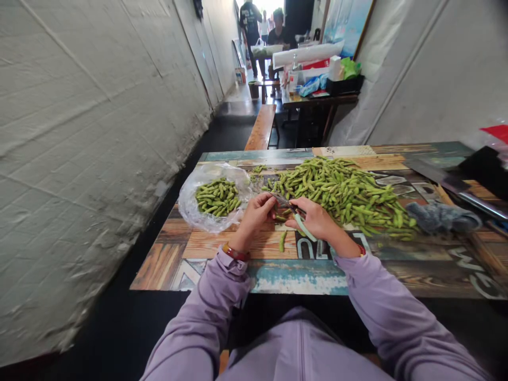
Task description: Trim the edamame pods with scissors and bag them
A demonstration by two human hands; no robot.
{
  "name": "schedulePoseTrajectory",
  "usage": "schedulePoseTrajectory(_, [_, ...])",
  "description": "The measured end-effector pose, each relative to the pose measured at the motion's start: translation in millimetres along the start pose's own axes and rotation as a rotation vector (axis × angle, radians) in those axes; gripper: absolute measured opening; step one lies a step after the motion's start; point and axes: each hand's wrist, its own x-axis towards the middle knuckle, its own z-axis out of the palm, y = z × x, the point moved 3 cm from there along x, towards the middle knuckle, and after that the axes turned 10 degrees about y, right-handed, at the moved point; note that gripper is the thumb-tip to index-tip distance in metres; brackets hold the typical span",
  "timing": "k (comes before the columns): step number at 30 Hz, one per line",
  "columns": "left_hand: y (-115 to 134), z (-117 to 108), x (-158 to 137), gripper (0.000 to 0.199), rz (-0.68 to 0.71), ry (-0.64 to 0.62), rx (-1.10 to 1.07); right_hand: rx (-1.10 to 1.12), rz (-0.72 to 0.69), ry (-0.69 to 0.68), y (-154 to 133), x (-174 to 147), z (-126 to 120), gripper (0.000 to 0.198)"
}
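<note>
My right hand [317, 218] is wrapped around a pair of scissors [304, 226] with pale green handles. The metal blades point left, toward the fingertips of my left hand [256, 210]. Those fingers are pinched together, and what sits between them is hidden. A large heap of green edamame pods [337, 188] spreads over the table beyond and right of my right hand. Left of my left hand lies an open clear plastic bag [186, 203] with more edamame pods [217, 197] in it. One loose pod [282, 241] rests on the wood below my hands.
The patchwork wooden table [159, 259] carries a grey cloth [442, 217] and a dark long-bladed tool [436, 174] at right. Behind it stand a wooden bench [262, 127] and a cluttered second table [317, 99]. People [278, 34] are near the far doorway. A pale wall [99, 132] runs along the left.
</note>
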Motion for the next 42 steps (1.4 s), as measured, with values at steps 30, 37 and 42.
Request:
schedulePoseTrajectory(30, [6.6,1.9,-5.0,0.027,0.037,-0.054,0.203,-0.198,-0.130,0.014,-6.9,-2.5,1.9,0.038])
schedulePoseTrajectory(37, [8.3,0.2,-3.3,0.034,0.023,-0.089,0.223,-0.202,-0.142,0.009,-6.7,-2.0,2.1,0.033])
schedulePoseTrajectory(42, [4.9,-4.6,0.6,0.029,-0.019,-0.028,0.113,-0.155,-0.096,0.061,0.6,-0.6,3.9,0.034])
